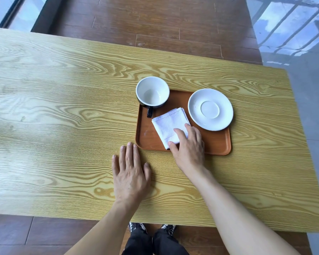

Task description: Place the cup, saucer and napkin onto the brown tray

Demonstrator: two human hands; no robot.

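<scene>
Napkin (pixel 166 126) placement: right grip (pixel 189 150), released, presses its fingers on the napkin mid-tray (pixel 215 142), between cup (pixel 152 92) and saucer (pixel 210 109). Left grip (pixel 130 173) lies flat, released, on desk (pixel 63 116). Best practice: smooth lightly, then lift straight off without dragging the fold.

brown tray (pixel 147 137) on wooden table (pixel 63 116), cup (pixel 152 92), saucer (pixel 210 109) and napkin (pixel 168 126) on it, right hand (pixel 189 147) touching napkin, left hand (pixel 130 172) flat on table

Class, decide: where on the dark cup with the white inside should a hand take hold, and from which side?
The dark, white-lined cup stands upright, its loop handle pointing toward the viewer: pinch that handle, coming from the near side.
</scene>
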